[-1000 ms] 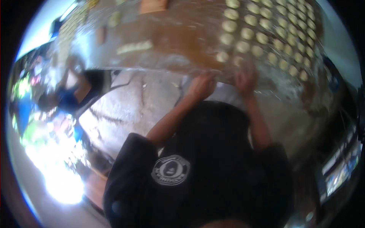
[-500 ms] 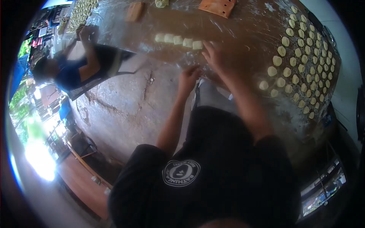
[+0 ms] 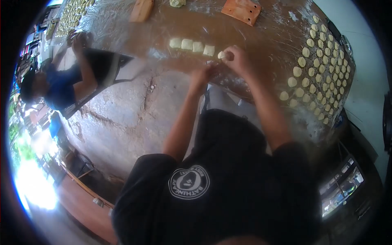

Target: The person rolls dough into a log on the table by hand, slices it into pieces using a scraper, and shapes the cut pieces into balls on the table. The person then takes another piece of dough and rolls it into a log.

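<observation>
My right hand (image 3: 238,61) pinches a small piece of dough (image 3: 221,54) between thumb and fingers, just above the brown floured table. To its left lies a short row of pale, squarish dough pieces (image 3: 197,47), spaced slightly apart. My left hand (image 3: 203,74) hovers by the table's near edge, below and left of the right hand. Its fingers are smeared by motion, so whether anything is in them is hidden.
Many round dough pieces (image 3: 312,77) cover the table's right side. An orange board with holes (image 3: 241,11), a wooden block (image 3: 142,10) and a dough lump (image 3: 177,3) lie at the far side. A co-worker in blue (image 3: 61,87) sits at left beside more dough pieces (image 3: 74,17).
My right hand has taken the rightmost dough piece from the row and lifted it slightly away to the right. My left hand has moved up a little towards it.
</observation>
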The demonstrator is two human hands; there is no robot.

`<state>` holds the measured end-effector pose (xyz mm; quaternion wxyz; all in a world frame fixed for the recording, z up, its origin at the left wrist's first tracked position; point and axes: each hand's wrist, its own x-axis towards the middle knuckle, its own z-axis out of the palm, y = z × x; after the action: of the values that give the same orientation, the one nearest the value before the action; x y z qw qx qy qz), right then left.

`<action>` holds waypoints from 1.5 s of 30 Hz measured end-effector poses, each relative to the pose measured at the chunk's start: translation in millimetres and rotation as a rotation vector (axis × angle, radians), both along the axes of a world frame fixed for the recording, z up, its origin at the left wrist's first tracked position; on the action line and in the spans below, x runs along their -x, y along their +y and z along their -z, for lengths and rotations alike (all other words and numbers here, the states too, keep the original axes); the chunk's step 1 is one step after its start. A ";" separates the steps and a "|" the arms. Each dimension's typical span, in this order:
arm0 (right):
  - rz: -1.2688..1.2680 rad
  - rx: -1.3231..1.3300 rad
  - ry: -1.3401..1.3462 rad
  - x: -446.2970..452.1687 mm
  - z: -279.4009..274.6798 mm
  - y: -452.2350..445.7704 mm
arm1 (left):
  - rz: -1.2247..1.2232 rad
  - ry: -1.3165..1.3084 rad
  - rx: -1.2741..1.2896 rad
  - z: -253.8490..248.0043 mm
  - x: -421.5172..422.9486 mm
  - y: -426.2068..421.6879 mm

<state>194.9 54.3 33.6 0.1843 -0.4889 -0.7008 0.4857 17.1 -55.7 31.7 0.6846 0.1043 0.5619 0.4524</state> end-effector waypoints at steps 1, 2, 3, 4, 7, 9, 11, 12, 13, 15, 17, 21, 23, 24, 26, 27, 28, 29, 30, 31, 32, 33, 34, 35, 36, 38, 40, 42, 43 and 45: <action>0.110 0.104 0.105 -5.5 -4.9 -11.4 | -0.107 -0.164 0.069 -8.3 -7.9 4.2; 0.154 0.153 0.180 -10.0 -10.5 -22.3 | -0.145 -0.290 0.087 -2.7 -13.6 5.5; 0.200 0.198 0.257 -15.0 -15.5 -32.1 | -0.182 -0.416 0.102 3.0 -18.9 10.8; 0.248 0.240 0.336 -19.8 -21.0 -40.2 | -0.217 -0.541 0.119 7.4 -23.7 13.7; 0.255 -0.108 0.222 -36.3 -35.7 -65.8 | -0.131 -0.578 0.022 -20.2 -40.0 13.2; 0.286 -0.254 0.115 -55.4 -34.9 -79.0 | -0.089 -0.541 -0.014 -26.3 -54.2 13.3; 0.318 -0.400 0.048 -73.1 -52.8 -94.4 | -0.024 -0.512 -0.053 -30.5 -72.5 5.8; 0.334 -0.472 0.010 -81.0 -66.8 -100.9 | 0.022 -0.501 -0.035 -35.7 -83.6 3.7; 0.297 -0.535 -0.055 -90.0 -82.6 -107.8 | 0.071 -0.490 -0.018 -38.6 -95.0 2.1; 0.290 -0.587 -0.194 -111.6 -82.9 -126.9 | 0.145 -0.632 -0.057 -23.1 -110.8 -8.3; 0.344 -0.586 -0.211 -135.9 -82.8 -149.0 | 0.243 -0.658 -0.004 -30.8 -140.6 -8.9; 0.436 -0.484 -0.076 -199.8 -78.7 -190.5 | 0.406 -0.488 -0.021 -54.3 -220.3 -28.9; 0.543 -0.434 -0.049 -234.5 -75.8 -207.9 | 0.464 -0.375 -0.036 -48.2 -259.3 -44.3; 0.599 -0.407 -0.032 -251.9 -72.4 -216.4 | 0.485 -0.349 -0.035 -42.6 -279.4 -52.3; 0.598 -0.286 0.008 -288.5 -60.1 -230.3 | 0.503 -0.306 -0.011 -38.1 -315.1 -65.8; 0.590 -0.244 0.007 -306.0 -53.9 -234.7 | 0.498 -0.289 0.012 -35.5 -331.0 -71.8; 0.578 -0.197 0.008 -321.1 -47.6 -238.9 | 0.491 -0.271 0.039 -33.3 -345.7 -79.1; 0.577 -0.289 -0.018 -334.3 -39.8 -239.2 | 0.471 -0.247 0.045 -30.5 -360.6 -84.1; 0.565 -0.259 -0.005 -347.8 -33.9 -238.3 | 0.453 -0.222 0.047 -22.9 -375.6 -85.7; 0.556 -0.229 0.007 -360.2 -30.3 -237.2 | 0.438 -0.198 0.051 -17.3 -389.5 -86.8; 0.548 -0.202 0.017 -370.5 -26.8 -234.9 | 0.426 -0.176 0.052 -12.9 -401.9 -89.2; 0.550 -0.243 0.088 -378.8 -24.5 -228.3 | 0.394 -0.113 0.039 -20.0 -416.2 -86.5; 0.548 -0.236 0.071 -387.4 -22.8 -222.3 | 0.403 -0.095 0.015 -18.3 -424.8 -82.4; 0.544 -0.223 0.053 -394.8 -21.6 -218.9 | 0.411 -0.078 -0.003 -19.1 -431.3 -77.8; 0.539 -0.210 0.035 -399.7 -21.3 -214.4 | 0.418 -0.063 -0.020 -21.6 -436.2 -74.8; 0.580 -0.228 0.066 -407.2 -19.0 -201.0 | 0.211 -0.159 0.046 -28.7 -446.5 -74.8; 0.574 -0.309 0.033 -416.6 -7.0 -190.3 | 0.101 -0.222 0.137 -38.8 -450.4 -77.3; 0.509 -0.459 -0.054 -422.5 9.0 -180.7 | 0.076 -0.247 0.248 -46.5 -442.6 -78.7; 0.507 -0.467 -0.074 -424.3 13.2 -179.1 | 0.187 -0.183 0.206 -50.0 -437.0 -79.6; 0.505 -0.477 -0.116 -425.3 19.7 -176.8 | 0.410 -0.049 0.128 -55.6 -425.0 -81.5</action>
<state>620.1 -122.5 13.9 0.3676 -0.6167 -0.6608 0.2189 442.0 -137.1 87.2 0.7810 0.1617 0.5396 0.2697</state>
